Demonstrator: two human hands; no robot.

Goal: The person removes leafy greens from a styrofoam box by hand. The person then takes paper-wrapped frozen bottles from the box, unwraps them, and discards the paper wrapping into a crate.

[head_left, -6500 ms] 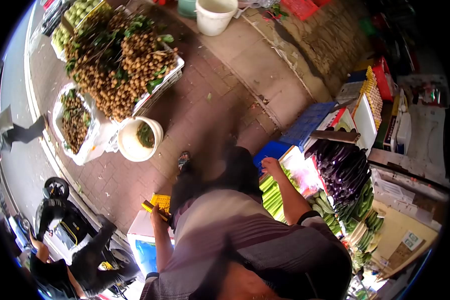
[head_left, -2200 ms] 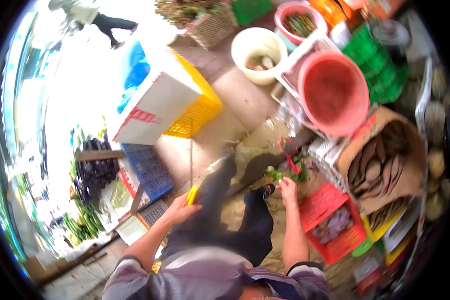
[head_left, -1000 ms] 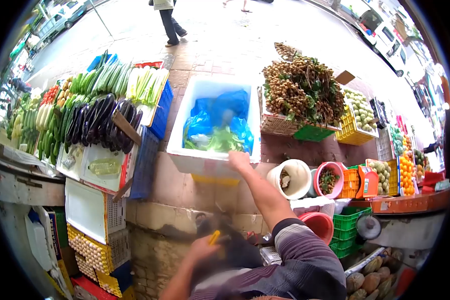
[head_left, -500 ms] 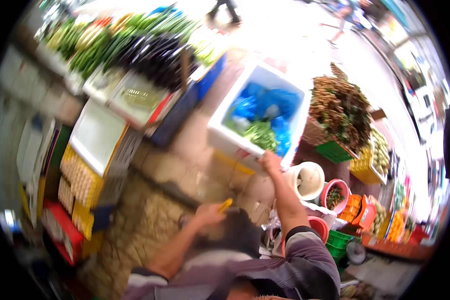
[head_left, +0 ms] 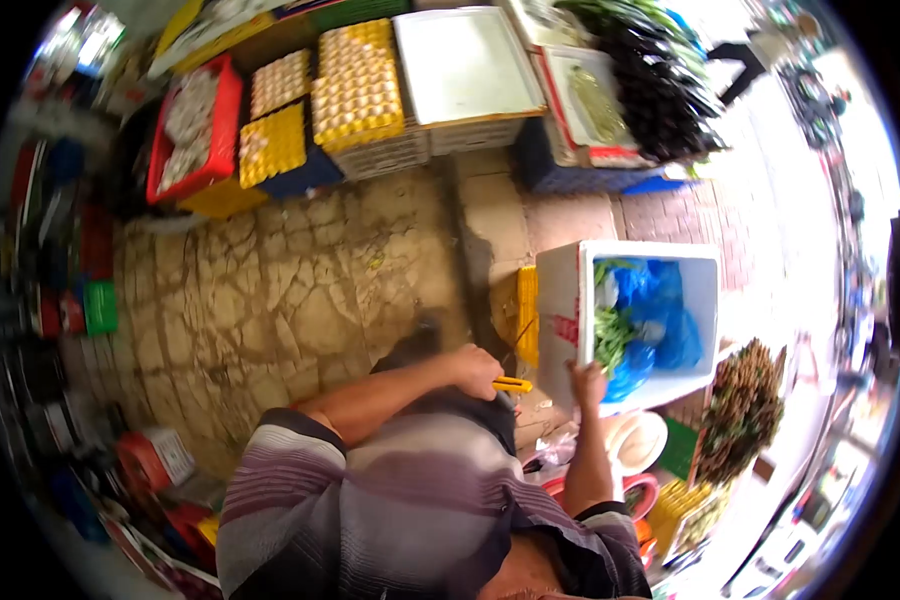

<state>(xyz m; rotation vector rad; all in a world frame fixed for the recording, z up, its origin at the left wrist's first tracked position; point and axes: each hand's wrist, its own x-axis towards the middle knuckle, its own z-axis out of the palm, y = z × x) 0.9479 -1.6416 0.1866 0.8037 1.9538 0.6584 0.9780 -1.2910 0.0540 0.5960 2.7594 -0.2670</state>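
My left hand (head_left: 477, 372) is closed around a yellow box cutter (head_left: 513, 384), which sticks out to the right in front of my body. No blade can be made out. My right hand (head_left: 588, 384) grips the near rim of a white foam box (head_left: 562, 262). Inside the box are leafy greens (head_left: 611, 340) along one side and blue plastic bags (head_left: 675, 320). The box stands beside a yellow crate (head_left: 527, 315).
Egg trays (head_left: 358, 85), a red crate (head_left: 220, 120) and a white tray (head_left: 465, 65) line the far side. Eggplants (head_left: 660, 100) lie at upper right. A brown bunched heap (head_left: 745, 410) and a whitish bucket (head_left: 638, 440) are right of my arm. Stone paving (head_left: 300, 270) spreads leftward.
My view has swung left, so the stalls and box appear turned and the egg trays now lie ahead. My right hand stays on the box rim, and the box cutter stays in my left.
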